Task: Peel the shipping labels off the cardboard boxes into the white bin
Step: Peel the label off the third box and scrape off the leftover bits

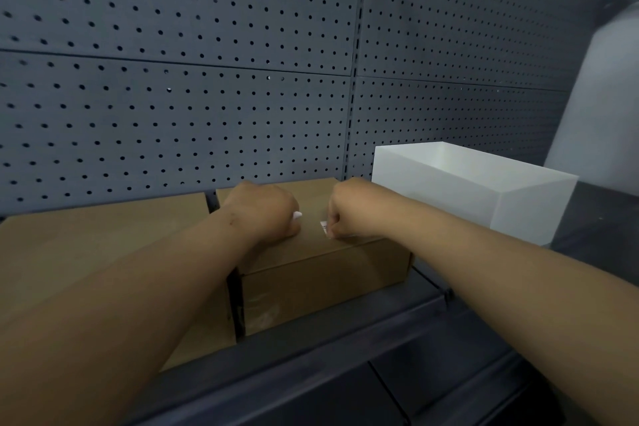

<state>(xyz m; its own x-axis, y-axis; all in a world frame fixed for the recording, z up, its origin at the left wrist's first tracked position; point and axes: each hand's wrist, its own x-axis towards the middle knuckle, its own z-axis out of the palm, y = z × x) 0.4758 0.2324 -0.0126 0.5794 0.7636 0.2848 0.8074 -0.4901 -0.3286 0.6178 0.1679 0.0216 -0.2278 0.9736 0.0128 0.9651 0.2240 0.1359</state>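
Cardboard box (321, 287), label (324, 227) edge pinched, bin (518, 214) beside

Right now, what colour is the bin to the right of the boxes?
The bin is plain white; head view.

No legible text. White label scrap (324, 228) on cardboard box (311, 204): dark print marks, too small to read.

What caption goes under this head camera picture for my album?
Left hand and right hand pick at the shipping label atop a cardboard box beside the white bin.
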